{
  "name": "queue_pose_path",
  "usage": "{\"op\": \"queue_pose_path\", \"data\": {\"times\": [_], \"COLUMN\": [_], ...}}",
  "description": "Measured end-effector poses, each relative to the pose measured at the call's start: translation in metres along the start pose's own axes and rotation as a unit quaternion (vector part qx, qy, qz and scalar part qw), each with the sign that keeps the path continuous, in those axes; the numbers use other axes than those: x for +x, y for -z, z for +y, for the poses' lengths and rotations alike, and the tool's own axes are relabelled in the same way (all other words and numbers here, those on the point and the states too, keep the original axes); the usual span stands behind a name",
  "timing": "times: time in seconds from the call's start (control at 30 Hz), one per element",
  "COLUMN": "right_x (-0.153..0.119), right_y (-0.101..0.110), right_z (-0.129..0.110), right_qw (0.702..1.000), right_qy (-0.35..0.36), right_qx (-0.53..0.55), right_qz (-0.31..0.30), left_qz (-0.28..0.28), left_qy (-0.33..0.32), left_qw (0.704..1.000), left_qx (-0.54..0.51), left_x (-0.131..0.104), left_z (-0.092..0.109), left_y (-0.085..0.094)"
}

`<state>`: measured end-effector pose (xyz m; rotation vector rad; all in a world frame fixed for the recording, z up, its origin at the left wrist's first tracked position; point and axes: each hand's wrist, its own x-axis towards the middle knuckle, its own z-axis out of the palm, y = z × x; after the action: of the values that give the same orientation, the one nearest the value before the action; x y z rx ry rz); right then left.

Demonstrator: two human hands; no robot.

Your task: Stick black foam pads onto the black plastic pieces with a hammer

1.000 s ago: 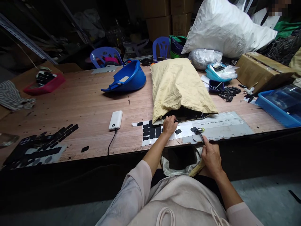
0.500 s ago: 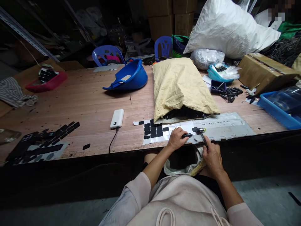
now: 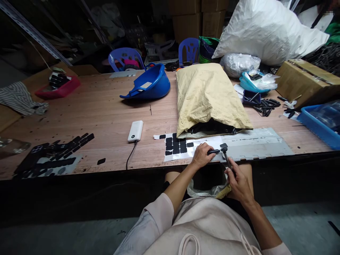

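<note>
My left hand (image 3: 202, 155) lies over the white sheet near the table's front edge, fingers closed on a short black rod-shaped piece (image 3: 213, 151) that points right. In my right hand (image 3: 239, 181) is a small hammer (image 3: 227, 162), gripped by its handle. The hammer's head is close to the tip of the black piece; whether they touch I cannot tell. A dark rounded pad (image 3: 223, 145) lies just behind the head. Left of my hands, several black rounded pads (image 3: 175, 146) stick to the white sheet (image 3: 189, 154). Under the hammer is a grey board (image 3: 255, 148).
A yellow sack (image 3: 209, 95) of dark parts lies behind my hands. Left are a white power bank (image 3: 135, 130) with a cable, a blue basin (image 3: 154, 85) and black strips (image 3: 77, 145). Right are black pieces (image 3: 267, 105), a carton (image 3: 302, 81) and a blue tray (image 3: 316, 124).
The hammer has turned in my right hand, and its yellowish face no longer shows. My right hand is slightly lower. The whole view has shifted a little; my left hand keeps hold of the black piece.
</note>
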<state>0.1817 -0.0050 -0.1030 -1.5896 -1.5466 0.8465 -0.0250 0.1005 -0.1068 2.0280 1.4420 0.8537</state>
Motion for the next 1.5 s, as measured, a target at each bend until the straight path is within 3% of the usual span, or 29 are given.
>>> {"op": "queue_pose_path", "data": {"times": [0.23,0.5,0.73,0.87,1.03,1.2,1.5], "right_x": [0.001,0.004,0.004,0.012,0.022,0.02,0.017], "right_y": [-0.005,-0.005,-0.015,-0.004,0.015,0.017,0.015], "right_z": [-0.01,-0.02,-0.022,-0.013,0.005,0.009,-0.004], "right_qw": [0.998,0.998,0.998,0.997,0.973,0.955,0.958], "right_qy": [0.053,0.055,0.038,0.047,0.046,0.005,-0.013], "right_qx": [-0.023,-0.013,-0.006,-0.051,-0.207,-0.289,-0.278], "right_qz": [0.016,0.009,-0.048,0.017,0.096,0.07,0.068], "left_qz": [-0.012,-0.021,-0.018,-0.005,-0.007,-0.012,-0.018], "left_qy": [0.028,0.028,0.022,0.015,0.015,0.01,0.016], "left_qw": [1.0,0.999,1.0,1.0,1.0,1.0,1.0], "left_qx": [0.004,0.004,0.0,0.001,-0.003,-0.001,0.007], "left_x": [0.001,0.003,0.003,0.002,0.001,0.001,-0.003], "left_z": [0.003,0.005,0.002,0.002,0.002,-0.001,0.002], "left_y": [0.001,0.002,0.0,-0.002,-0.002,-0.001,0.004]}}
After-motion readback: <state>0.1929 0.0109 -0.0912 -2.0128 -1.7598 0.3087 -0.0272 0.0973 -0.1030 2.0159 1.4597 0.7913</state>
